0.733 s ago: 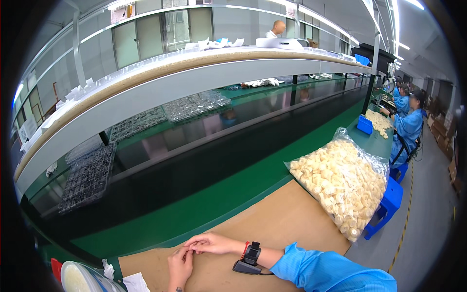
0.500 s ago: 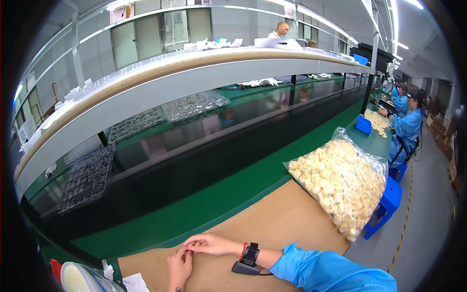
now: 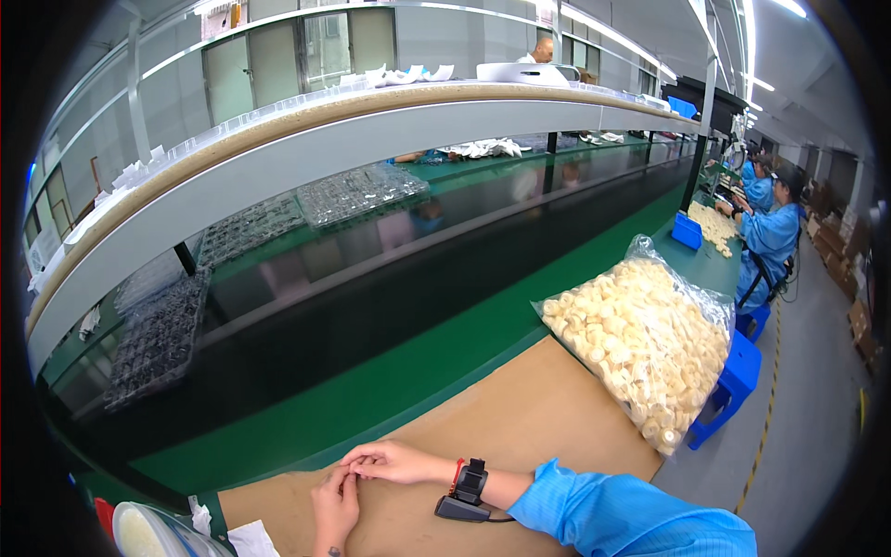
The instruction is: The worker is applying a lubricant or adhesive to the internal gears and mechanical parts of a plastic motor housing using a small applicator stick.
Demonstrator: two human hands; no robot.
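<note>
Above a brown cardboard sheet (image 3: 501, 418), my left hand (image 3: 335, 506) and my right hand (image 3: 394, 461) meet at the fingertips. Both are closed in a pinch. Whatever sits between the fingers, if anything, is too small or hidden to make out. The right wrist carries a black strapped device (image 3: 470, 483) and a red band, below a blue sleeve (image 3: 622, 511). To the right of my hands, a clear plastic bag (image 3: 640, 343) full of small cream-coloured round parts rests on the bench.
A white tub (image 3: 148, 534) and white paper (image 3: 252, 538) stand at the lower left. Beyond lies a dark conveyor belt (image 3: 371, 320) with black trays (image 3: 162, 334) under a long shelf (image 3: 390, 125). Blue stools (image 3: 729, 385) and co-workers in blue (image 3: 770, 237) are at the right.
The whole view has shifted slightly, moving the scene a little left and up. My hands stay together at the fingertips, with only small finger movement.
</note>
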